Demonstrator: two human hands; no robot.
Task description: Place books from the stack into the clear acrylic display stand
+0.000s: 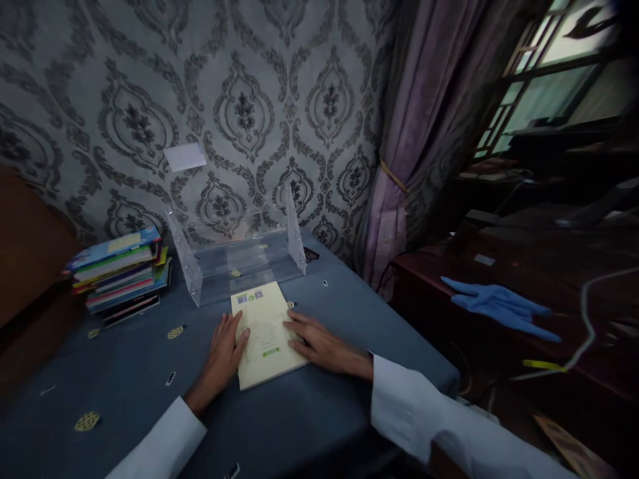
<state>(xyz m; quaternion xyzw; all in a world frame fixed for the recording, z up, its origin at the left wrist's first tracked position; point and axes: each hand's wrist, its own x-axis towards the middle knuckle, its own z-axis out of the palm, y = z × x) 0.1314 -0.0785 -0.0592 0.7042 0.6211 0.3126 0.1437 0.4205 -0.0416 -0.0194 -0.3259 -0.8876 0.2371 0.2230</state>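
A pale yellow book (264,346) lies flat on the blue tablecloth (319,426), with small print, a barcode and a green label on its upper face. My left hand (223,356) rests along the book's left edge, fingers apart. On the right side, my right hand (319,342) touches the book with its fingers spread over the edge. Just beyond the book stands a clear acrylic holder (297,239) with two upright side panels.
A stack of books (122,273) sits at the table's left, near a brown wooden piece (30,246). Patterned wallpaper rises behind the table. A purple curtain (394,199) hangs at its right. Blue gloves (499,306) lie on a dark red surface (424,266) farther right.
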